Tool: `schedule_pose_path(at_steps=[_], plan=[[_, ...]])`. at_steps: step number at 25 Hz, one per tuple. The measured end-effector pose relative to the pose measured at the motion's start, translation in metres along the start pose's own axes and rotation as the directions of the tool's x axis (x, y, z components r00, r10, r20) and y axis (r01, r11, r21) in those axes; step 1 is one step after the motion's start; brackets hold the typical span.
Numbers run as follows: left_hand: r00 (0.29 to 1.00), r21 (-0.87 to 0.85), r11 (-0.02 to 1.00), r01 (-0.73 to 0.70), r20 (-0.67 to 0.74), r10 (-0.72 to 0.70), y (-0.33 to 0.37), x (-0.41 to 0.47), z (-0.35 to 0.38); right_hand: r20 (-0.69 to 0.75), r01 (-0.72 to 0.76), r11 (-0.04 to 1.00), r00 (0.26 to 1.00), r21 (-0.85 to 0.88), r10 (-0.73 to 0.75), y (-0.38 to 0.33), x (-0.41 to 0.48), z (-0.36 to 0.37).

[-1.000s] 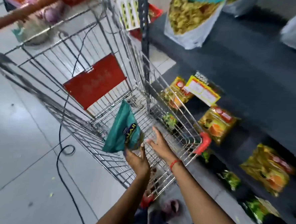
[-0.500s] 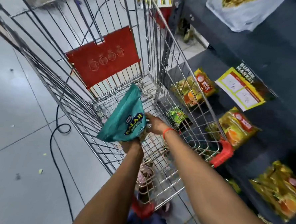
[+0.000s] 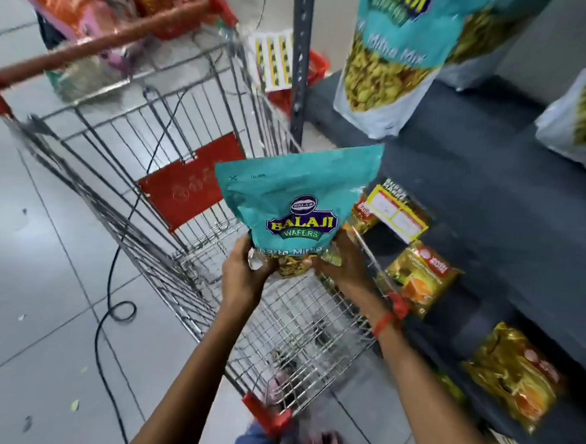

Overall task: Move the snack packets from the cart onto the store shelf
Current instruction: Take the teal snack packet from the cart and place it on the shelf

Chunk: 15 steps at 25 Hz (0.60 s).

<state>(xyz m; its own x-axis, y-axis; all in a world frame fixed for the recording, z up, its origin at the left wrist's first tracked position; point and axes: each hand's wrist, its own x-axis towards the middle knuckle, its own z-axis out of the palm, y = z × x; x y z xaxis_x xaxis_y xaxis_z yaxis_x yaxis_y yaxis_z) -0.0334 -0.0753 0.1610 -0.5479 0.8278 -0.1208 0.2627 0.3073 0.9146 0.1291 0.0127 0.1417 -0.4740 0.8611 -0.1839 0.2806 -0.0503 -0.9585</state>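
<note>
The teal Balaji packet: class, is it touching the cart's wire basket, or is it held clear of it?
Apart. The head view shows the teal packet gripped at its lower end by the left hand and right hand, raised above the cart.

Teal packet (image 3: pixel 296 201): "BALAJI WAFERS".

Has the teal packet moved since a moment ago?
Yes. The teal Balaji packet has come up out of the cart, from below its red panel to overlapping it, now held by both hands, nearer the shelf.
</note>
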Motion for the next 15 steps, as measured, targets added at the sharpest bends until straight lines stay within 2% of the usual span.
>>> schedule_pose_path(at_steps=[4, 7, 11, 13, 15], plan=[[0.965, -0.214, 0.963, -0.163, 0.168, 0.200, 0.109, -0.013, -0.013, -0.243, 0.203, 0.978, 0.952, 0.043, -0.187, -0.073, -0.046, -0.052], [0.881, -0.303, 0.926, -0.224, 0.343, 0.325, 0.174, -0.005, 0.011, -0.412, 0.278, 0.960, 0.870, -0.041, -0.270, -0.110, -0.070, -0.099], [0.713, -0.298, 0.909, -0.292, 0.566, 0.414, 0.228, 0.032, 0.079, -0.647, 0.312, 0.949, 0.716, -0.042, -0.264, -0.119, -0.081, -0.153], [0.638, -0.293, 0.898, -0.328, 0.633, 0.439, 0.249, 0.047, 0.115, -0.718, 0.284, 0.958, 0.660, -0.036, -0.223, -0.118, -0.080, -0.178], [0.591, -0.277, 0.892, -0.356, 0.672, 0.445, 0.264, 0.060, 0.146, -0.758, 0.244, 0.969, 0.627, -0.025, -0.177, -0.118, -0.075, -0.201]])
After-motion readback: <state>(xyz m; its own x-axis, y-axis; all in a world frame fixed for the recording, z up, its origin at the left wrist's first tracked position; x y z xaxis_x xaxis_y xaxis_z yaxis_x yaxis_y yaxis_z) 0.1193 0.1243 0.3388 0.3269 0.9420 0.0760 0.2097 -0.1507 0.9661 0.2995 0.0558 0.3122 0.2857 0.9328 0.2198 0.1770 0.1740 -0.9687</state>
